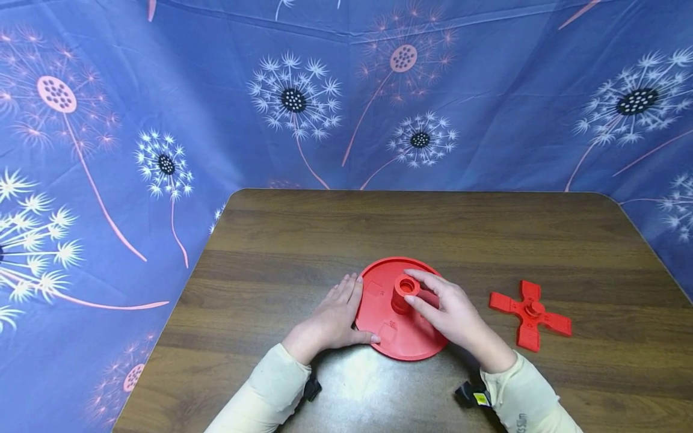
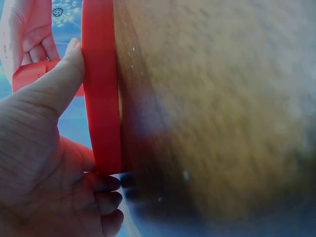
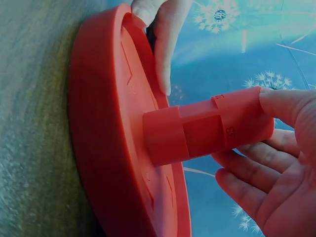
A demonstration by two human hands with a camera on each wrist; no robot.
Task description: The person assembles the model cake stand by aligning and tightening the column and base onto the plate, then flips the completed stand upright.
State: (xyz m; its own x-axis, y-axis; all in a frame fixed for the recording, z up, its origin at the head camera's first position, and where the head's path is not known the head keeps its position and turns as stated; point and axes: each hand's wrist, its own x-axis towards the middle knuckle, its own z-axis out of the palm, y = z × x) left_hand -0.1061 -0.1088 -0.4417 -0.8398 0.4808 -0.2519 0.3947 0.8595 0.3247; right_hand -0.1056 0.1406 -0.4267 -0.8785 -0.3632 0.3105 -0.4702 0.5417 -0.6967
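A round red disc (image 1: pixel 414 337) with a raised rim lies on the table. From its middle rises a hollow red cylinder (image 1: pixel 401 302); in the right wrist view, the cylinder (image 3: pixel 200 129) shows recessed faces and small raised marks. My right hand (image 1: pixel 452 313) pinches its upper end between thumb and fingers. At the disc's left side, my left hand (image 1: pixel 335 316) rests with straight fingers along the rim, the thumb lapping over the front edge. In the left wrist view, the thumb (image 2: pixel 61 81) lies against the disc's rim (image 2: pixel 101 94).
Right of the disc, a red cross-shaped piece (image 1: pixel 533 334) with a short round stub at its centre lies flat on the wooden table (image 1: pixel 260 240). A blue cloth (image 1: pixel 335 156) printed with dandelions hangs behind the table and along its sides.
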